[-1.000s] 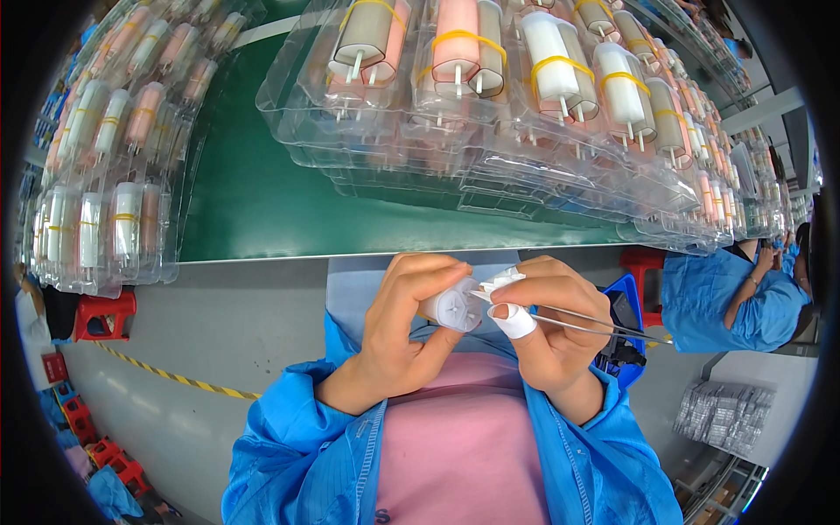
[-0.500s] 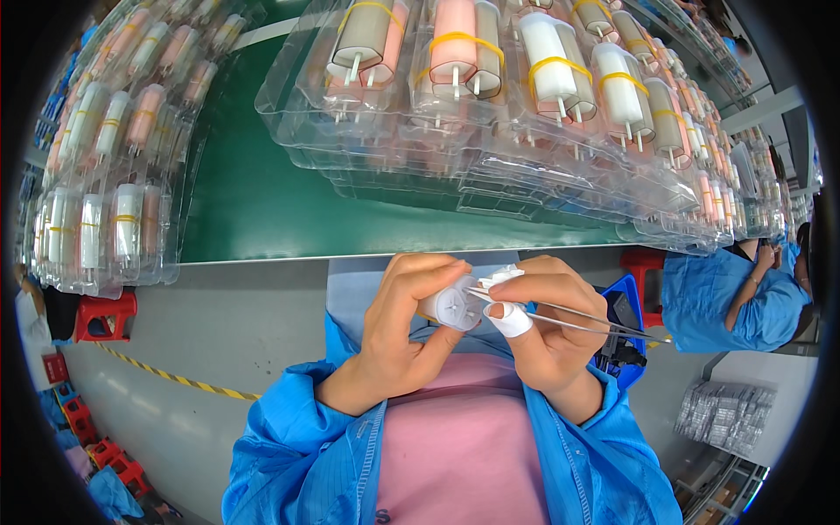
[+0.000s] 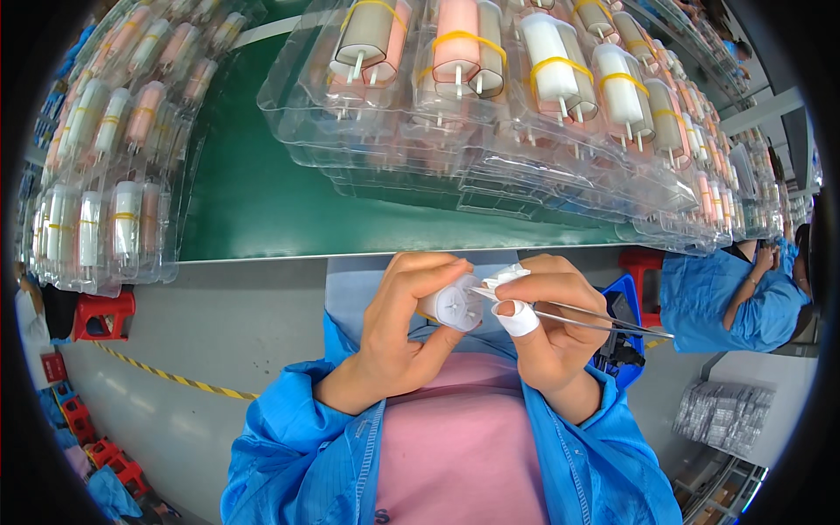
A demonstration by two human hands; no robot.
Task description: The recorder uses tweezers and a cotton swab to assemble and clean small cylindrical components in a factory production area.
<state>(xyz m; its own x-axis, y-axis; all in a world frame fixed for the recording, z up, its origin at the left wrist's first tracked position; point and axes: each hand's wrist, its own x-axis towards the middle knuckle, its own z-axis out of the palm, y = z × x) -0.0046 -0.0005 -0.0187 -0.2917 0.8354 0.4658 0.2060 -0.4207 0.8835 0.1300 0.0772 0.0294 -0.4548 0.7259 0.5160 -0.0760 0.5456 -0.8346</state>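
Drawn slightly to the right since the preceding frame: the right hand (image 3: 560, 341) with its metal tweezers (image 3: 634, 328); the left hand (image 3: 398, 319) has stayed nearly in place. Left grip: fingers and thumb closed around a pale cylinder (image 3: 457, 306), its end face turned toward the opposite hand. Right grip: tweezers pinched between thumb and fingers, points leading to the cylinder's rim, shanks trailing out behind the hand; whether the points touch, or hold anything, cannot be told. White wrapping (image 3: 518, 320) covers the right thumb.

For good working, as judged here, the left grip should keep the end face square to the points and firm without squeezing; the right should pinch lightly and approach along the rim, so as not to scratch the plastic.

Note the cylinder's appearance: whitish, translucent at the end, rounded in outline, with spoke-like ribs about a small central post. Beyond both grips, clear trays (image 3: 302, 144) carry banded cylinders (image 3: 457, 44).
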